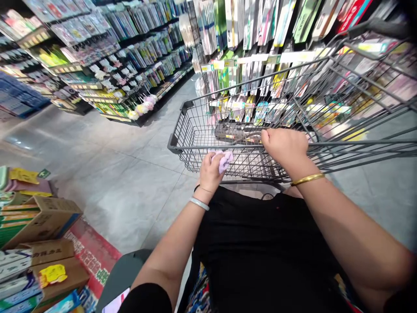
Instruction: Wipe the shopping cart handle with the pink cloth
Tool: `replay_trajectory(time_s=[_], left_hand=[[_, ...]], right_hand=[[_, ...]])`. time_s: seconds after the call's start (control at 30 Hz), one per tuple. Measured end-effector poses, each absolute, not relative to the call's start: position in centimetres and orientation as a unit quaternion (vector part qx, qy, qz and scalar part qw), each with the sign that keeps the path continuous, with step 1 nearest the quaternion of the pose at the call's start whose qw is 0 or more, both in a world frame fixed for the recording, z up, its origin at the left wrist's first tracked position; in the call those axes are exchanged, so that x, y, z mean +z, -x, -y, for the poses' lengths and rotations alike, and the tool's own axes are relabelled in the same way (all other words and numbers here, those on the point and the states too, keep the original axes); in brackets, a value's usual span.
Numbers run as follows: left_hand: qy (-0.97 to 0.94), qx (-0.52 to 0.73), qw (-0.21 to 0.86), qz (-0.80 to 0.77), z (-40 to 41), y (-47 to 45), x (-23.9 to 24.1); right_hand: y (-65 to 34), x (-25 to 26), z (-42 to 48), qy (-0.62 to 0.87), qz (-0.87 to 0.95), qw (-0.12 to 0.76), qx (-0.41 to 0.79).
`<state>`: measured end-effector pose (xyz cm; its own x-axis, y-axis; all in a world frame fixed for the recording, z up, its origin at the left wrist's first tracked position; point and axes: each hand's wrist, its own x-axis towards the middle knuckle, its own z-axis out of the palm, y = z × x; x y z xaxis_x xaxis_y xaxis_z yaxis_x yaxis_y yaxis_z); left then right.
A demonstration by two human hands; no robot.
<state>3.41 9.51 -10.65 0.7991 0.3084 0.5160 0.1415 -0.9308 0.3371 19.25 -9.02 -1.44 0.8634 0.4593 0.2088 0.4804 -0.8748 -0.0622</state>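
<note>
My left hand (210, 171) is closed around a crumpled light purple cloth (225, 161), close to the near side of the shopping cart. Whether the cloth touches the wire is hard to see. My right hand (286, 145) is wrapped over the top rail on the near side of the grey wire shopping cart (195, 148). The cart stands sideways in front of me, its narrow end to the left. Through its mesh the lower shelf goods show on the far side.
A display rack (243, 61) of packaged toothbrush-like goods stands right behind the cart. Shelves of hanging goods (143, 52) line the aisle at upper left. Open cardboard boxes (55, 217) sit at lower left by a dark grey rounded object (120, 274). Grey floor (127, 182) lies between.
</note>
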Motion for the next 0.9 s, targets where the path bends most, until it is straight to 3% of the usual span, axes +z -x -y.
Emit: replay_trajectory(time_s=[0.13,0.37,0.63,0.9], left_hand=[[-0.935,0.29,0.164,-0.121,-9.5,-3.3,-11.5],[-0.894,0.374,0.189,-0.158,-8.8,-3.9,-7.2],[-0.896,0.307,0.256,-0.192,-6.7,-4.3,-13.1],[-0.904,0.332,0.233,-0.136,-3.4,-6.3,-8.5]], right_hand=[[-19.1,-0.9,8.9,0.964,0.247,0.045,-0.092],[-18.8,-0.1,8.8,0.965,0.25,0.037,-0.067],[-18.3,-0.2,9.1,0.953,0.288,0.037,-0.091],[-18.5,-0.5,10.7,0.921,0.361,0.051,-0.134]])
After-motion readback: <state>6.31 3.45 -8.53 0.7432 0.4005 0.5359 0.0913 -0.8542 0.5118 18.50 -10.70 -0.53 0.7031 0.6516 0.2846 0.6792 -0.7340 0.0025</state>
